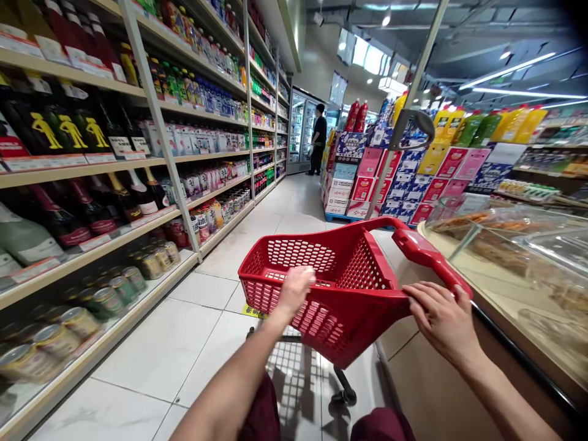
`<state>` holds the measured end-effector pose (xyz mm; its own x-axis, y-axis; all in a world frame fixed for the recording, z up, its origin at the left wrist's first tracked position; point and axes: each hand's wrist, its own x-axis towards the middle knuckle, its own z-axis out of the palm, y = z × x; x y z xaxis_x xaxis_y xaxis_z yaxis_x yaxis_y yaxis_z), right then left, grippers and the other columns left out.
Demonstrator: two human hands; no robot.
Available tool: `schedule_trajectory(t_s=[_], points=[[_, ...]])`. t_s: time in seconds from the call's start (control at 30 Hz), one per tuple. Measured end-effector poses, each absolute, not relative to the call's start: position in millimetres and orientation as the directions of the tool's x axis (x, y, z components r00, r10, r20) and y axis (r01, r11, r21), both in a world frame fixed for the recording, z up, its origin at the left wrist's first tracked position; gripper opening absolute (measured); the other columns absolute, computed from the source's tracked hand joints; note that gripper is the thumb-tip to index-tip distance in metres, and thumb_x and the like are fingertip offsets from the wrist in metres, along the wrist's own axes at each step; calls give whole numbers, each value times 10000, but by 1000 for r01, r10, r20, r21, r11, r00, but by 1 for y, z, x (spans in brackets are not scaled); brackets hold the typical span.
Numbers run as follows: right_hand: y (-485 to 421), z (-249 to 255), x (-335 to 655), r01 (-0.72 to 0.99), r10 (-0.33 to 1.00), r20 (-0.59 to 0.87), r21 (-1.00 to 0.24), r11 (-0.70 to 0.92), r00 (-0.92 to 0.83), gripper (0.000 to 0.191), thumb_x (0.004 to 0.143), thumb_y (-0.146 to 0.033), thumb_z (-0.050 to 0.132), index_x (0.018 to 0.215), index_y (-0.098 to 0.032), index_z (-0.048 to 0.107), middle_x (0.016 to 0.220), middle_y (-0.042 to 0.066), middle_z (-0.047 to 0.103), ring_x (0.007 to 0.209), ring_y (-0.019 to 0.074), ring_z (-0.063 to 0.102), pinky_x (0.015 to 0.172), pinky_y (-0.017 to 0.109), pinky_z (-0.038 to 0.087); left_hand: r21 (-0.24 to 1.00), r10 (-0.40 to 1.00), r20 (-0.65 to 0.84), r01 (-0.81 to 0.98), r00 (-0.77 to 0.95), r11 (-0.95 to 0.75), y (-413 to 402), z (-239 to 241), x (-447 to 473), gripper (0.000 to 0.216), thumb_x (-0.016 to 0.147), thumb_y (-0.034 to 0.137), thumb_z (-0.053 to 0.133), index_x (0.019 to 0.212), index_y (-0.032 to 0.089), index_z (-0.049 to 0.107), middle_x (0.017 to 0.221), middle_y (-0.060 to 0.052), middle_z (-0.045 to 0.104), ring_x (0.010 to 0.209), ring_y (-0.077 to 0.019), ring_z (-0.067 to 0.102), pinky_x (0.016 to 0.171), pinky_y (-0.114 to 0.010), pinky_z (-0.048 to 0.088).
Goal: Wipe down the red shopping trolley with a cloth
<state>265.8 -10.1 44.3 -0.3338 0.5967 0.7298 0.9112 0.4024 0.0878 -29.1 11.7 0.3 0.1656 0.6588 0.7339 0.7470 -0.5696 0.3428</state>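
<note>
A red plastic shopping basket (349, 294) on a wheeled frame stands tilted in front of me in a shop aisle. It looks empty inside. My left hand (296, 291) is closed over the basket's near rim. My right hand (441, 318) rests with fingers curled on the basket's right rim, just below its red handle (427, 254).
Shelves of bottles and cans (114, 202) line the left side. A glass-topped food counter (519, 257) runs along the right. Stacked drink boxes (390, 177) stand ahead, and a person in black (318, 147) stands by the far fridges. White tiled floor (184, 343) lies between.
</note>
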Motion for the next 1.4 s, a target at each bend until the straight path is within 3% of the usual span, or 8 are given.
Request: schedule_trajectory(t_s=[0.1,0.27,0.47,0.7,0.87,1.0,1.23,1.4], points=[[-10,37,254,923,600,735,92,373,-316,332,821,-388,389,965,-216,634,970,73,670,988,262,548,986,520,181,395,674,739,821,-16,-413,12,-16,-51,274,899,259,356,1038,177,578,1069,-103,599,1042,-197,510,907,-434,422],[-9,26,223,895,655,649,96,435,-388,319,821,-349,406,1015,-219,623,982,66,666,937,244,562,969,501,221,280,668,710,781,223,-559,3,-27,-50,270,892,258,378,1069,212,576,1159,-77,569,1129,-186,461,965,-421,380],[-3,16,234,871,589,727,26,490,-353,300,816,-340,396,939,-222,642,949,52,674,938,222,571,970,461,218,450,700,680,877,-216,-167,-8,-30,-136,340,906,236,279,1028,190,593,1070,-100,602,1074,-209,497,935,-473,395],[-4,18,241,833,596,695,9,553,-403,296,811,-323,395,955,-238,638,979,30,673,950,208,578,940,437,256,271,694,684,804,226,-529,-7,-36,-66,289,889,258,371,1109,227,555,1178,-62,561,1146,-184,451,961,-410,405],[-10,28,243,822,621,655,0,570,-431,312,801,-250,413,1038,-268,615,1067,18,645,1017,205,551,951,439,269,538,691,666,822,-280,-185,-1,-34,-121,310,898,284,318,1054,218,578,1106,-67,588,1088,-190,498,962,-431,405],[-20,33,224,822,655,694,-161,547,-300,308,810,-246,419,1053,-269,608,1071,22,641,1029,217,550,982,473,260,631,751,634,684,-183,-366,-2,-12,-70,283,878,314,385,1066,224,576,1142,-55,575,1121,-194,485,997,-439,373],[-63,18,166,427,821,543,-794,433,178,560,846,-384,370,1362,-201,251,1207,100,552,1023,218,571,814,368,475,865,869,456,135,194,-484,-49,41,100,458,935,295,100,1292,222,379,1262,-67,516,1163,-140,473,963,-333,427],[-39,62,250,625,672,661,-689,367,335,472,799,-338,449,1256,-223,425,1166,90,573,1030,235,551,878,416,435,681,897,419,604,142,-414,-25,32,36,471,863,390,382,1305,230,357,1403,-101,328,1311,-255,239,1032,-504,272]])
